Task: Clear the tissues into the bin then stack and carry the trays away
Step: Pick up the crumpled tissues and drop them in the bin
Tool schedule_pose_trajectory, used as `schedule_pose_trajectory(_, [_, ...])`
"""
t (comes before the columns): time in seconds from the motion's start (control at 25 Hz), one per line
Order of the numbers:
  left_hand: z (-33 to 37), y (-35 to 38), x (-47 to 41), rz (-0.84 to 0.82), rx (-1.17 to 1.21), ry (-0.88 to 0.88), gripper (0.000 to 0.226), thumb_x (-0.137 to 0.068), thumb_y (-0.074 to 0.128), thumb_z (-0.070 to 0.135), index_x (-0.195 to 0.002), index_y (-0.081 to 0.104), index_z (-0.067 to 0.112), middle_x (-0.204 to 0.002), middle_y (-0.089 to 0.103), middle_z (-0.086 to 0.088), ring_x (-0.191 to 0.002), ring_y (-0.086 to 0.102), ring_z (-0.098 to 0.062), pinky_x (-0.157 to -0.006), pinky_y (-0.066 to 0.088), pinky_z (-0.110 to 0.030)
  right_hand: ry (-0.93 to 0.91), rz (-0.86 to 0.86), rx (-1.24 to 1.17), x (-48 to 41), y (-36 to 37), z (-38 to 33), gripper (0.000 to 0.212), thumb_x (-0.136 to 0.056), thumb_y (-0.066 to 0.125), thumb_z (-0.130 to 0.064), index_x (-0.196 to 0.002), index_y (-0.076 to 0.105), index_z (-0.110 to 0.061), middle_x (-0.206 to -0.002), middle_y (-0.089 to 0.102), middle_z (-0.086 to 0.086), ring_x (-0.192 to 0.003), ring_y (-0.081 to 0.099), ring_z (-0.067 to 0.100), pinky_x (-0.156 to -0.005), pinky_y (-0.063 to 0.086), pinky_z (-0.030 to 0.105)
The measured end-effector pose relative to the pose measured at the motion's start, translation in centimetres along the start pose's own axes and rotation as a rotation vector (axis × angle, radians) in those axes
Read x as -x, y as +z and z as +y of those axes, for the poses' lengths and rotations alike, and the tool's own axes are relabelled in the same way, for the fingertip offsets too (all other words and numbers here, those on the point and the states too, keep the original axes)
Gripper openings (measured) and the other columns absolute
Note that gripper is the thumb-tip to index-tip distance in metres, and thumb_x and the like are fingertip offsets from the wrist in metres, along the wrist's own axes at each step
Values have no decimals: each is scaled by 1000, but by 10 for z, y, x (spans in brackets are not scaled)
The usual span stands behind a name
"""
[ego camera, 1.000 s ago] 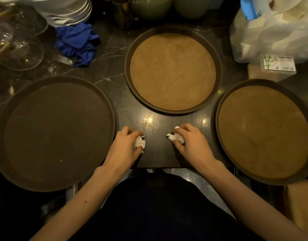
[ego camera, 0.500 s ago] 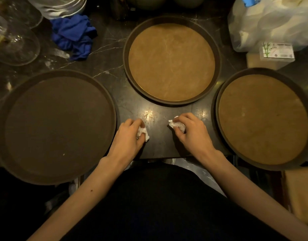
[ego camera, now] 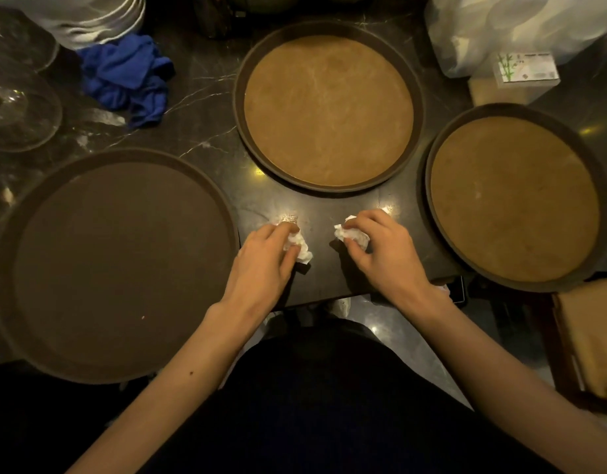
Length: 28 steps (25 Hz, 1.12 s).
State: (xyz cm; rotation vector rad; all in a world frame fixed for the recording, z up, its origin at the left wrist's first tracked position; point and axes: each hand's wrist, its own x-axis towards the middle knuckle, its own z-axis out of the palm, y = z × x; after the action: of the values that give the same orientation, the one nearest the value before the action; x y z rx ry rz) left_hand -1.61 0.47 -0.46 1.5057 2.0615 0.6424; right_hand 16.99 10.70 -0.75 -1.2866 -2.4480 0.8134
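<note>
Both grips are pinching crumpled paper: left hand (ego camera: 261, 258) closes on the left tissue (ego camera: 299, 247), right hand (ego camera: 384, 254) on the right tissue (ego camera: 350, 232), low centre on the table (ego camera: 206, 131). Three trays, left tray (ego camera: 8, 213), middle tray (ego camera: 239, 97) and right tray (ego camera: 428, 165), sit bare. No bin shows; best to ball each wad tight so nothing drops.

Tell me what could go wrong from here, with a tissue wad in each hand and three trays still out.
1. No bin is in view, so the left hand and right hand must carry their tissues off-frame; bits might drop.
2. The near-left tray and right tray overhang the counter edge; a bump might tip them.
</note>
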Motion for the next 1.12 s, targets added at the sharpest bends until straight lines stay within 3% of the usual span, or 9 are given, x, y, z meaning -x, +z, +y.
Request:
schedule_pose_trajectory(0.28, [12,4,-2,8,48,96,32,-98,47,25,-129,51,17,-118,53,-3,-106,49,-16,-84,32,-20,67,153,-45,25,-9,-8,18,-86,68,-15,-105,69,-16,-108,60,-2,-100,59,15,-79,51,33])
schedule_pose_trajectory(0.44, [42,12,9,43,52,103,34,-100,42,20,-131,50,11,-117,51,-9,-103,53,-21,-84,38,-26,41,218,-57,50,-28,0,19,-86,68,-13,-105,70,-13,-108,61,1,-100,59,16,-81,51,35])
schedule_pose_trajectory(0.52, [63,22,22,66,56,112,33,-100,43,20,-130,52,11,-114,51,-7,-97,55,-17,-80,38,-23,34,242,-67,65,-40,7,19,-85,69,-11,-105,70,-11,-108,61,3,-100,60,18,-82,51,36])
schedule_pose_trajectory(0.64, [102,49,45,87,63,141,30,-99,45,22,-126,53,13,-113,51,-5,-91,53,-12,-77,37,-20,18,289,-90,100,-63,30,20,-85,69,-10,-105,70,-9,-108,61,4,-101,59,18,-84,50,36])
schedule_pose_trajectory(0.8, [159,98,77,95,72,174,26,-98,50,22,-120,58,10,-112,54,-4,-94,55,-14,-81,46,-26,17,355,-92,167,-104,81,21,-85,70,-9,-105,70,-8,-107,62,5,-100,59,18,-85,49,34])
schedule_pose_trajectory(0.96, [213,150,113,96,32,228,22,-95,55,23,-113,60,12,-111,55,-2,-94,50,-6,-76,37,-7,69,387,-102,242,-138,129,21,-86,70,-11,-107,70,-9,-108,62,3,-99,59,14,-83,51,32])
schedule_pose_trajectory(1.12, [251,178,144,88,30,296,23,-93,59,23,-114,59,15,-112,54,0,-95,49,-3,-76,37,-8,88,408,-99,296,-158,153,21,-85,71,-10,-106,71,-8,-109,63,4,-102,61,17,-85,52,36])
